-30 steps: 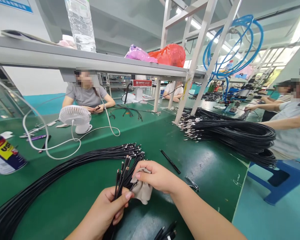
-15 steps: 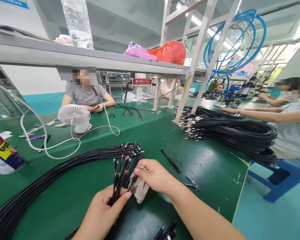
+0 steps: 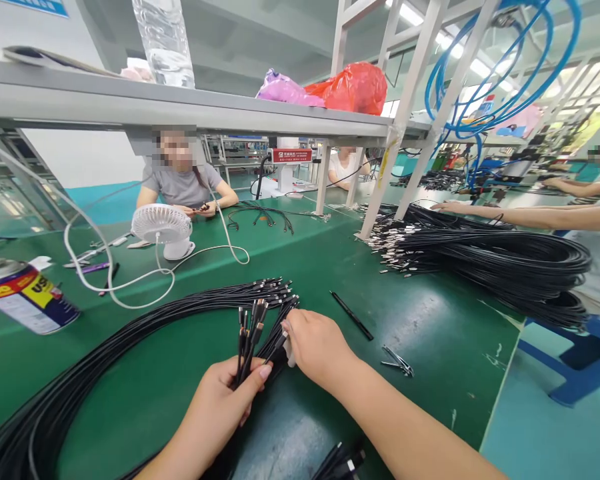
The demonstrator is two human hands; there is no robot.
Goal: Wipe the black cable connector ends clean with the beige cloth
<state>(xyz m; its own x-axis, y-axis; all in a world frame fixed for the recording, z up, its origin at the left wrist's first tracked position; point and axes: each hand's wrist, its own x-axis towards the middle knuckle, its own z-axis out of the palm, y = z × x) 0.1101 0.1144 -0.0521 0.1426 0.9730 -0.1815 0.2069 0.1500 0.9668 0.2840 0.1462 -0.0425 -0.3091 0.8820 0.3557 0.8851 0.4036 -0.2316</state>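
Note:
My left hand [image 3: 230, 400] is closed round a small bunch of black cables [image 3: 250, 337], whose connector ends point upward above the thumb. One cable from the bunch leans to the right toward my right hand [image 3: 317, 343]. Its fingers are closed on a pale grey cloth [image 3: 291, 352], mostly hidden by the hand, at that cable's connector. Just behind, a long curved bundle of black cables [image 3: 145, 327] lies on the green table, its connector ends beside my hands. More cable ends [image 3: 337, 463] show at the bottom edge.
A black pen [image 3: 351, 315] and nail clippers [image 3: 399, 361] lie to the right. A large cable pile [image 3: 490, 257] sits by the rack posts. On the left stand a white fan [image 3: 163, 227] and a spray can [image 3: 33, 297]. Co-workers sit across and at right.
My right hand has turned over the cloth, so less of it shows. The leaning cable's connector now meets the cloth at the fingertips. The whole view has shifted slightly.

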